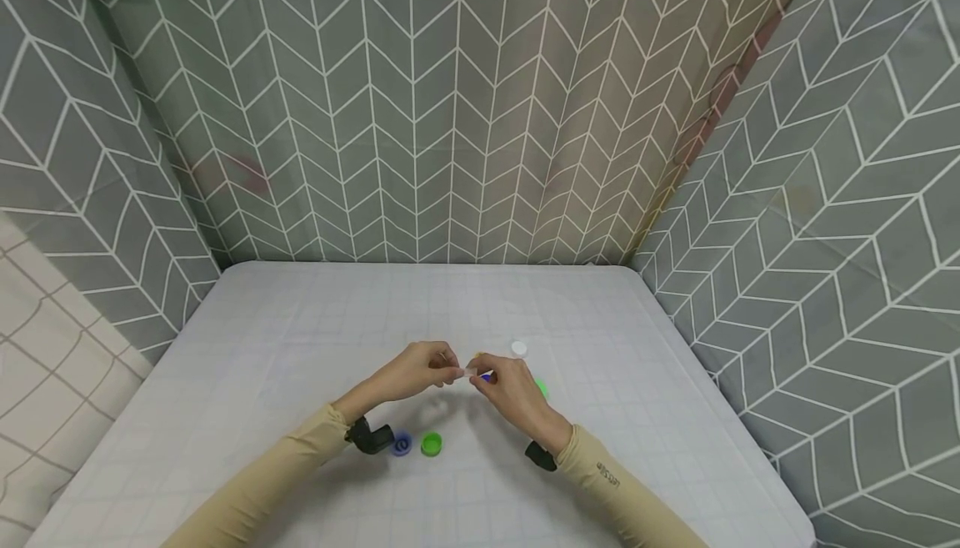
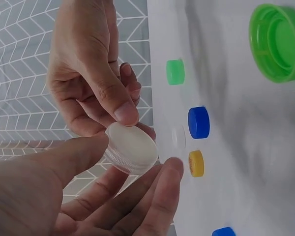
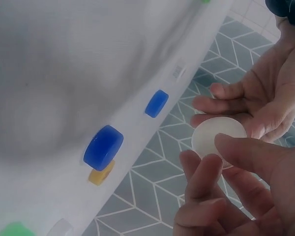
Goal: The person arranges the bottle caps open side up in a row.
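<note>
A round translucent white bottle cap [image 2: 133, 146] with a ridged side is held up between my two hands, above the table. My left hand [image 1: 420, 371] pinches its edge between thumb and fingers. From the other side my right hand [image 1: 513, 389] grips the same cap, its thumb lying on the flat face in the right wrist view. Below the hands, a blue cap [image 2: 199, 122] and a yellow cap [image 2: 196, 163] stand on the table. A light green cap [image 2: 175, 72] is nearest the right hand's far side.
On the white table [image 1: 315, 314], a green cap [image 1: 431, 444] and a bluish cap [image 1: 402, 444] lie nearer my body. A white cap [image 1: 518, 349] lies beyond the right hand. Another blue cap [image 3: 157, 103] shows in the right wrist view. Grey patterned curtains [image 1: 435, 114] surround the table.
</note>
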A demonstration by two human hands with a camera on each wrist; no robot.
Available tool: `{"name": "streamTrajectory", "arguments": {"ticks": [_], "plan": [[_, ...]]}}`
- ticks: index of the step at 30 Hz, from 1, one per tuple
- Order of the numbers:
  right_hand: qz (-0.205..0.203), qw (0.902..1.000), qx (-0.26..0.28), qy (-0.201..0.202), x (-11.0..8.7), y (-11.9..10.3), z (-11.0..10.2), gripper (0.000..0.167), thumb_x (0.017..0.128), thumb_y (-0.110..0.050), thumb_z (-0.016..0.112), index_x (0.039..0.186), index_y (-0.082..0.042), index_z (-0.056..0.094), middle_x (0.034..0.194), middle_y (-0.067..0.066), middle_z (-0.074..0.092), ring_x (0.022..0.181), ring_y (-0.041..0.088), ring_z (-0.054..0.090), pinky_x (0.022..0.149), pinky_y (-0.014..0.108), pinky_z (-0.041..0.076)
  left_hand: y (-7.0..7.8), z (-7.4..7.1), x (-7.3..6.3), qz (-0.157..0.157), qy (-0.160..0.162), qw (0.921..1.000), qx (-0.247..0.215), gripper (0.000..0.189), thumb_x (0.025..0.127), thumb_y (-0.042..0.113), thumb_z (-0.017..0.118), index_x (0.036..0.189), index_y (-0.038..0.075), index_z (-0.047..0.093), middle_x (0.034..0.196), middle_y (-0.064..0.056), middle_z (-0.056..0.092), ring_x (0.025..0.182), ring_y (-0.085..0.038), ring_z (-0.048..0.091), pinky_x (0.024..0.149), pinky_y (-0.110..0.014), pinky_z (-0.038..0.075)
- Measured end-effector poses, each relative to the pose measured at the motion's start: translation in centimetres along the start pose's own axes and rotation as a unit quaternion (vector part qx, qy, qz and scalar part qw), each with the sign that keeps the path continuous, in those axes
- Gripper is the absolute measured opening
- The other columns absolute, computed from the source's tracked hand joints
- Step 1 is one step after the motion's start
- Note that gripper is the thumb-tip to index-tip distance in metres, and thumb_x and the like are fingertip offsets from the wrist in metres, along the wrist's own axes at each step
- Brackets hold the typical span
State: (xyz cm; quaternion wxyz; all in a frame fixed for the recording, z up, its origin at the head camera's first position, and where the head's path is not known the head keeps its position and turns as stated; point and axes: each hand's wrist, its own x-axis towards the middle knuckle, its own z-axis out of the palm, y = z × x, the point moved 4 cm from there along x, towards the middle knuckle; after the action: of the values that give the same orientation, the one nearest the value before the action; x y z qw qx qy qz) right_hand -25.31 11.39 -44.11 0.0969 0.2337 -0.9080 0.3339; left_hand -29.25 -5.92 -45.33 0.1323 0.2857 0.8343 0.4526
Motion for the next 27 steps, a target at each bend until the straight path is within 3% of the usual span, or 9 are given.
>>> {"name": "streamTrajectory", "arguments": {"ticks": [6,10,15,19,27], "plan": [[0.007,0.9997,0.014,-0.017,-0.3,-0.06,0.24,0.02,0.087,-0.02,0.071,0.104,-0.009,0.071,0.093,0.0,0.072,0.064,0.007,0.057,0.055,0.017,0.045,0.02,0.03,-0.17,0.01,0.015,0.9998,0.013,0.019,0.088,0.031,0.071,0.094,0.013,0.065,0.09,0.003,0.071,0.083,-0.017,0.067,0.072,-0.028,0.053],[0.006,0.9996,0.019,-0.018,-0.51,-0.21,0.26,0.028,0.088,-0.024,0.071,0.11,-0.006,0.067,0.101,0.005,0.072,0.065,0.01,0.057,0.054,0.017,0.044,-0.08,0.12,-0.21,0.009,0.021,0.9994,0.026,0.03,0.083,0.029,0.076,0.104,0.009,0.066,0.093,0.002,0.071,0.086,-0.011,0.065,0.077,-0.029,0.054],[0.001,0.9997,0.019,-0.014,-0.5,-0.39,0.12,0.037,0.087,-0.02,0.072,0.118,-0.003,0.063,0.108,0.009,0.07,0.064,0.007,0.054,0.054,0.017,0.043,-0.06,0.15,-0.01,0.005,0.024,0.9977,0.063,0.053,0.081,0.03,0.077,0.124,0.003,0.063,0.099,-0.003,0.071,0.09,-0.013,0.064,0.076,-0.031,0.054],[-0.005,0.9999,0.005,-0.011,-0.45,-0.51,0.01,0.039,0.085,-0.019,0.074,0.119,-0.003,0.063,0.105,0.008,0.068,0.067,0.006,0.054,0.056,0.017,0.044,0.16,0.16,0.13,0.005,0.025,0.9973,0.069,0.052,0.08,0.028,0.079,0.122,0.002,0.064,0.1,-0.004,0.07,0.092,-0.015,0.064,0.075,-0.029,0.054],[-0.002,0.9998,-0.01,-0.017,-0.38,-0.62,-0.06,0.038,0.085,-0.021,0.074,0.118,-0.005,0.065,0.103,0.007,0.065,0.075,0.021,0.061,0.06,0.016,0.044,0.52,0.38,0.03,0.019,0.029,0.9974,0.062,0.045,0.08,0.022,0.079,0.118,0.002,0.066,0.102,-0.002,0.07,0.09,-0.011,0.065,0.074,-0.023,0.054]]}}
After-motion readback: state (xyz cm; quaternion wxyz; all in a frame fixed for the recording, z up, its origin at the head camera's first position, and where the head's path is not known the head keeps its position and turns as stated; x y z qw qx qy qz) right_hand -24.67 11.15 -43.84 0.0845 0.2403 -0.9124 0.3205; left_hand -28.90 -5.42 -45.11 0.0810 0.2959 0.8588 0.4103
